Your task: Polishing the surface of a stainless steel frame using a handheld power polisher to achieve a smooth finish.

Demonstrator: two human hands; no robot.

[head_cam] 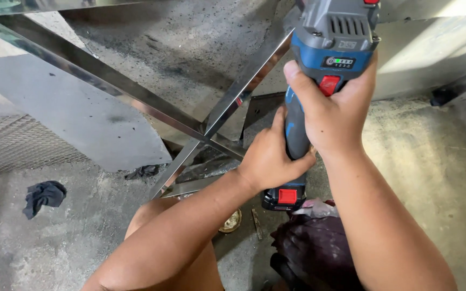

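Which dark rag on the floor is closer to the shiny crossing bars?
The small flat rag, lying right beside the lower bar. The bigger crumpled rag sits farther left, alone on the concrete floor.

Counts, head view:
- Hands: two, left hand [269, 156] and right hand [334, 110], both wrapped round same tool.
- Cordless angle grinder [319, 81]: one, blue and grey, one red-latched battery pack [284, 196] at base.
- Polished steel bars: two, long bar [98, 81] and crossing bar [227, 110], meeting in X.
- Dark rags on concrete floor: two, larger rag [43, 196], smaller rag [142, 172].
- Round brass-coloured disc [232, 221]: one.
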